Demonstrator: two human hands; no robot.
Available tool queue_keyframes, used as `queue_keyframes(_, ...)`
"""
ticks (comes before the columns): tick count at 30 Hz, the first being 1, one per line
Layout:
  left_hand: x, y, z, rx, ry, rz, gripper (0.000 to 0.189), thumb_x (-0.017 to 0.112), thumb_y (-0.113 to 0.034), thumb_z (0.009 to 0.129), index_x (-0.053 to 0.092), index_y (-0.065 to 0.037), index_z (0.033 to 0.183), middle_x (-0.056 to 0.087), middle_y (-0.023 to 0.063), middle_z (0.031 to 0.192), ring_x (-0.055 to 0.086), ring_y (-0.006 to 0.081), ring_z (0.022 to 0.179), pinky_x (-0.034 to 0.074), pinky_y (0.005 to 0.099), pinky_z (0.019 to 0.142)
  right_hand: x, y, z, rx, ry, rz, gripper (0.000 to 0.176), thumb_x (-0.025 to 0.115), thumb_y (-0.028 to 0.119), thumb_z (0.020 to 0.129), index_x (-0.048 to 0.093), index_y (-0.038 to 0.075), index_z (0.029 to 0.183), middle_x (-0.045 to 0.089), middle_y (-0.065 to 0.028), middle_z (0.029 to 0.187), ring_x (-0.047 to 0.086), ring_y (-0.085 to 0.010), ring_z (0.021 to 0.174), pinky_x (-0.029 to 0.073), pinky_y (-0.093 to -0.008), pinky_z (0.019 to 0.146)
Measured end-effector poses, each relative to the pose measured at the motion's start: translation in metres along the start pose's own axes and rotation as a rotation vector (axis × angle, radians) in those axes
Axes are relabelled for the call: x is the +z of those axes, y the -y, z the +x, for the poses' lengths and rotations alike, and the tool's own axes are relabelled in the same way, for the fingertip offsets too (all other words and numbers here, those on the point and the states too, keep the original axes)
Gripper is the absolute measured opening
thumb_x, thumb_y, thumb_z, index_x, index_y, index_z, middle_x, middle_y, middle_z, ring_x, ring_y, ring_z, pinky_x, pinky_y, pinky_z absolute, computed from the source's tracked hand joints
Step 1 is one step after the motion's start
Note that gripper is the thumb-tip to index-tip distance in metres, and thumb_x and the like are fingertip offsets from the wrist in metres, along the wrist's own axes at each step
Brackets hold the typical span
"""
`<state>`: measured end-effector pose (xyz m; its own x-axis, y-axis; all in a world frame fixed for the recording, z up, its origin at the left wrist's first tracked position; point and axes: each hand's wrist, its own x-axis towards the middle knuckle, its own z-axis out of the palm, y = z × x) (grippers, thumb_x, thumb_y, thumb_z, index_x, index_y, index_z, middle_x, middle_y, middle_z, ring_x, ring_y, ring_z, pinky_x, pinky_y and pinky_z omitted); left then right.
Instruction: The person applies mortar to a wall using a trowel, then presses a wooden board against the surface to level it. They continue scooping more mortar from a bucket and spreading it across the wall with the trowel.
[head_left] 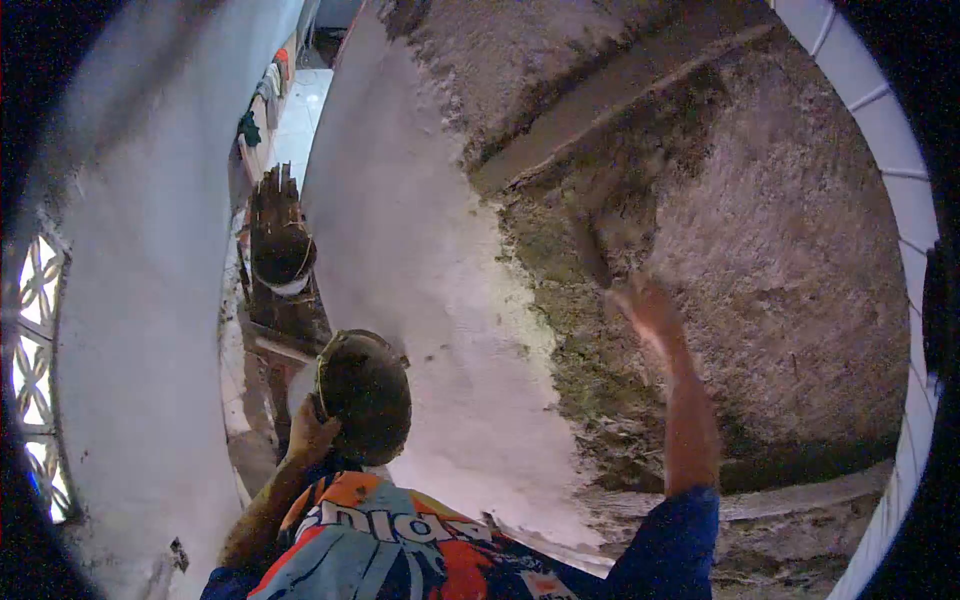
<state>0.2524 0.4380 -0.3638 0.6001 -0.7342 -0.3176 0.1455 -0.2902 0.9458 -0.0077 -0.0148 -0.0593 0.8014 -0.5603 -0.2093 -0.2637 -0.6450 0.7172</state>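
Observation:
My left hand [314, 432] grips the rim of a round bucket [365, 395] with dark, wet-looking mortar in it, held close to the white wall in front of my chest. My right hand [648, 305] is raised against the rough wall [800, 270], its fingers closed round the handle of a trowel [592, 248]. The trowel is dark and blurred, and its blade blends into the brown mortar, so its edges are hard to make out. Wet mortar covers the wall around it in uneven patches.
Smooth white plaster [400, 250] borders the rough mortar. A smooth mortar strip [630, 105] slants across the upper wall. Down on the left, another bucket [283, 252] stands on dark planks [275, 320]. A patterned window [38, 380] is at far left, white panelling [905, 200] at right.

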Motion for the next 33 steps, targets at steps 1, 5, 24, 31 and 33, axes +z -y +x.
queue_keyframes(1,0.003,0.01,0.003,0.074,-0.032,0.066,0.041,0.06,-0.008,0.068,0.048,0.0,0.106,0.061,0.0129,0.093,0.058,0.0219,0.085,0.045,0.0335,0.076,-0.008,-0.023,0.008,-0.153,-0.123,-0.184,0.046,0.053,0.018,0.082,0.044,0.015,0.127,0.059,-0.0118,0.096,0.059,-0.0244,0.078,0.048,-0.0349,0.072)
queue_keyframes(5,-0.003,0.002,0.004,0.053,0.052,0.22,0.039,0.058,-0.006,0.068,0.049,0.001,0.106,0.061,0.0131,0.094,0.058,0.0206,0.085,0.045,0.0334,0.075,-0.091,-0.077,0.024,0.162,-0.144,0.7,0.035,0.059,0.019,0.077,0.054,0.016,0.112,0.053,-0.0041,0.072,0.051,-0.0142,0.06,0.042,-0.0285,0.052)
queue_keyframes(24,0.006,0.076,0.028,0.099,-0.055,-0.075,0.039,0.062,-0.006,0.067,0.049,0.0,0.104,0.06,0.0119,0.09,0.057,0.0222,0.079,0.046,0.036,0.071,-0.228,-0.056,-0.058,0.442,-0.597,0.067,0.029,0.057,0.026,0.078,0.058,0.006,0.099,0.059,-0.0118,0.083,0.057,-0.0219,0.075,0.044,-0.0334,0.065)
queue_keyframes(31,-0.012,0.115,0.052,0.012,-0.09,0.026,0.042,0.065,-0.012,0.068,0.051,0.0,0.106,0.06,0.0141,0.091,0.057,0.023,0.081,0.046,0.036,0.07,-0.306,0.125,-0.028,-0.4,-0.377,1.067,0.033,0.066,0.025,0.077,0.058,0.001,0.099,0.062,-0.0056,0.09,0.057,-0.0148,0.075,0.045,-0.0278,0.067)
queue_keyframes(33,-0.022,0.107,0.061,0.011,-0.118,0.038,0.042,0.066,-0.013,0.067,0.052,0.0,0.104,0.06,0.0139,0.09,0.057,0.0233,0.081,0.046,0.0357,0.071,-0.308,0.139,-0.01,-0.638,-0.386,1.252,0.032,0.066,0.023,0.077,0.058,0.001,0.098,0.062,-0.0071,0.092,0.057,-0.0149,0.077,0.045,-0.0277,0.067)
